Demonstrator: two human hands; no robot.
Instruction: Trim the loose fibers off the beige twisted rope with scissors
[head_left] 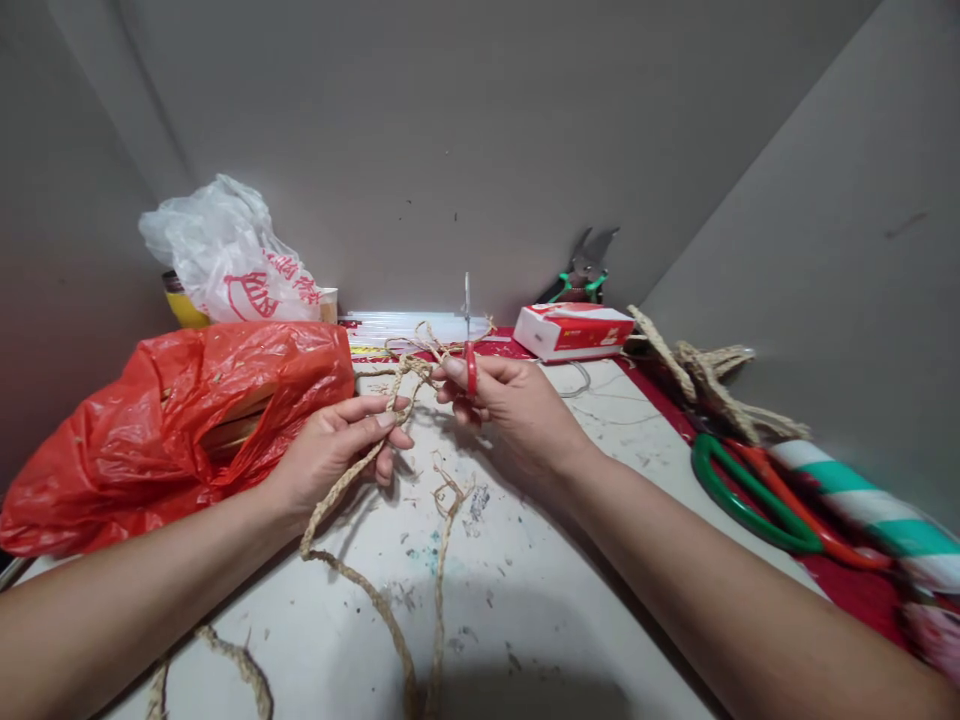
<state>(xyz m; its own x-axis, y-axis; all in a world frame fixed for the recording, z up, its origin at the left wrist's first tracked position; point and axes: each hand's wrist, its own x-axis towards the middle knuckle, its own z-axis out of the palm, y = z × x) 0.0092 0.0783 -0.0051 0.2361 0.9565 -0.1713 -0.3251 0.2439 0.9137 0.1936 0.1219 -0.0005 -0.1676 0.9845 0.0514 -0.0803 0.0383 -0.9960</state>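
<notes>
A braided straw rope (341, 485) runs through my left hand (345, 440), pinched between thumb and fingers. Beyond the fingertips the rope bends into a small loop with loose, frayed strands at its far end. My right hand (499, 400) is closed around the red handles of small scissors (470, 365), whose blades point up and away from me. The right fingertips are close to the frayed strands; whether they also pinch them I cannot tell. The rope's lower length hangs towards me over the white tabletop, and another frayed end (450, 495) lies in the middle.
A red plastic bag (247, 360) with wooden pieces is at left, a white plastic bag (225, 250) behind it. Clear sticks (405, 326), a tissue box (574, 332) and pruning shears (589, 270) stand along the back wall. Large green-and-orange-handled scissors (757, 510) and a striped roll (870, 510) lie right.
</notes>
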